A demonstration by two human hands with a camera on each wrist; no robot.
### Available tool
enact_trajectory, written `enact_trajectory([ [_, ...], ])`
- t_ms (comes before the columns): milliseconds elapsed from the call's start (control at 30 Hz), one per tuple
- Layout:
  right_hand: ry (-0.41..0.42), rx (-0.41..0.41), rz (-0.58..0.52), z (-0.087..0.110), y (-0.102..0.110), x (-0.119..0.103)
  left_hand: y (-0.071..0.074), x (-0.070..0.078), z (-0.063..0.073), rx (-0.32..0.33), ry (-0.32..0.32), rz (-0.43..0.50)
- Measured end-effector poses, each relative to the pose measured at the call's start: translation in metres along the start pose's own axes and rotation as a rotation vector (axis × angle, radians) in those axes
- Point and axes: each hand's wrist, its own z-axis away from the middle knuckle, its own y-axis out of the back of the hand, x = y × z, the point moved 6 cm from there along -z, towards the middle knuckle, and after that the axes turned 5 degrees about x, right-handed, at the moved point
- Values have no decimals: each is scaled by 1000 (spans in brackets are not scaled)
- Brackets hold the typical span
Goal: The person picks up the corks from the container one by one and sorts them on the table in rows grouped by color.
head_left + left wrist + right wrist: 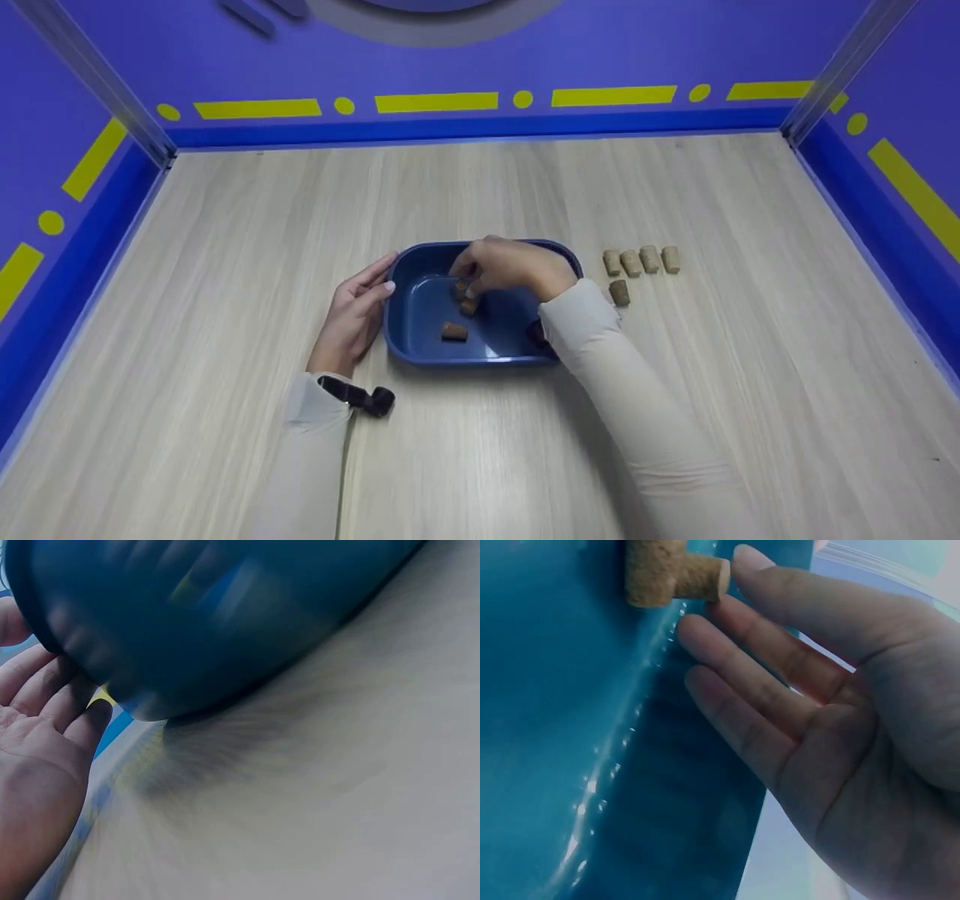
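Note:
A dark blue tub (420, 358) sits on the table with several corks inside. My left hand (352, 319) steadies its left end, thumb at the rim and fingers fairly straight along the outer wall. In the left wrist view those fingers (56, 694) lie against the tub's side. My right hand (510, 266) reaches down into the tub. Thumb and index finger pinch the end of a cork (701, 579). A second cork (651, 574) lies against that one. Nearer the front, another cork (454, 331) lies on its side on the tub's floor.
Right of the tub several corks stand in a row, among them a light cork (649, 259). A darker cork (619, 292) is just in front of them, near the right sleeve (600, 337). Blue panels (450, 71) with yellow marks enclose the wooden table (750, 337).

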Motion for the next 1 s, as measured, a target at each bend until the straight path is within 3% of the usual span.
enact_trajectory([
  [367, 37, 29, 44, -2, -8, 1, 0, 0, 0, -13, -8, 16],
  [500, 27, 19, 2, -1, -9, 3, 1, 0, -1, -13, -6, 6],
  [1000, 131, 96, 29, 12, 14, -5, 1, 0, -1, 6, -4, 9],
])
